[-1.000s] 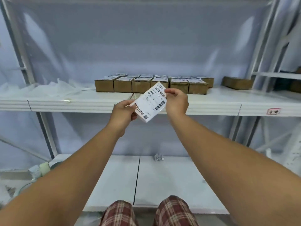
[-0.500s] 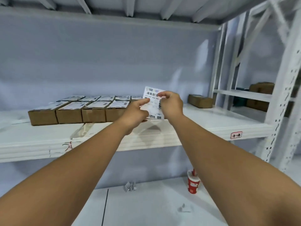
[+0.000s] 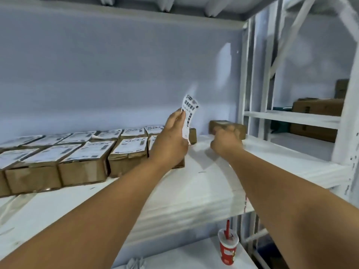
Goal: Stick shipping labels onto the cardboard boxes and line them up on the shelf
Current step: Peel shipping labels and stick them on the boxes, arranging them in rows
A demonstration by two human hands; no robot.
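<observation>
Left hand (image 3: 169, 144): pinched the shipping label (image 3: 189, 113) upright above the shelf (image 3: 204, 181) middle.
Right hand (image 3: 225, 140): blurred, at the unlabelled box (image 3: 221, 124) near the shelf's back right corner; grip could not be told.
Labelled boxes (image 3: 85, 162): two rows along the shelf's left half.

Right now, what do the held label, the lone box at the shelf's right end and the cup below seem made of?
The label: thin white printed paper, bending where the left hand pinches it. The lone box: matte brown cardboard, though blurred. The cup: probably coated paper with red print; lid and straw look plastic.
</observation>
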